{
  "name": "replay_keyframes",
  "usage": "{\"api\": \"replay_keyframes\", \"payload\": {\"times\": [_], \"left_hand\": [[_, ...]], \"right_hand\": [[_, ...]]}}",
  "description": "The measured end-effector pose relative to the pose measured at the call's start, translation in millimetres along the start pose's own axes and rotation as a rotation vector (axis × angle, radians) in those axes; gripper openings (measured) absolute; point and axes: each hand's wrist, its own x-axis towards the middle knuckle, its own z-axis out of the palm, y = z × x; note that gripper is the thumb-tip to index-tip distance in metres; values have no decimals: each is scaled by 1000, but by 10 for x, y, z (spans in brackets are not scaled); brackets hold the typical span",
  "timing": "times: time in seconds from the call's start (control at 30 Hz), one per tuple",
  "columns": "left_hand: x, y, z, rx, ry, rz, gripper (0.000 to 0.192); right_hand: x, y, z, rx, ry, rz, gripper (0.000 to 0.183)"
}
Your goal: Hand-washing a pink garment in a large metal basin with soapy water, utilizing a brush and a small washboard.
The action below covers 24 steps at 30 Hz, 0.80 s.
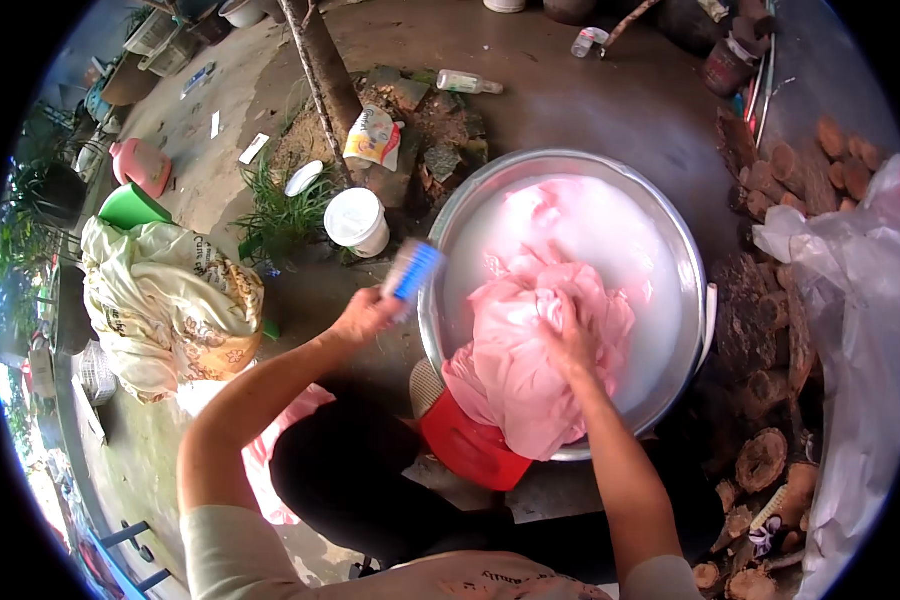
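My left hand [364,315] grips a blurred scrubbing brush [414,274], blue on one side and pale on the other, left of the basin rim. A large round metal basin [696,270] stands before me with cloudy, whitish water [649,225] in it. Bunched wet pink fabric [506,360] lies partly in that water and spills over the near rim. My right hand [570,336] clutches a fold of it, its fingertips partly hidden. Under the fabric, a red plastic board [469,446], perhaps a washboard, leans at the near left rim.
A white bucket [358,225] stands left of the basin, near a tree trunk [330,67]. Patterned cloth [172,300] is heaped over a green container [133,206] at left. Stacked firewood [761,457] and plastic sheeting [862,360] line the right. A bottle [469,82] lies beyond.
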Motion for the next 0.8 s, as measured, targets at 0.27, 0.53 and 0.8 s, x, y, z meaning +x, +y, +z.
{"api": "replay_keyframes", "payload": {"times": [0.27, 0.53, 0.8], "left_hand": [[84, -2335, -200, -314, 134, -341, 27], [458, 192, 525, 609, 286, 436, 39], [214, 490, 2162, 824, 56, 678, 40]], "right_hand": [[145, -202, 213, -256, -24, -58, 34], [809, 300, 92, -52, -384, 325, 58], [-525, 67, -200, 412, 103, -30, 29]]}}
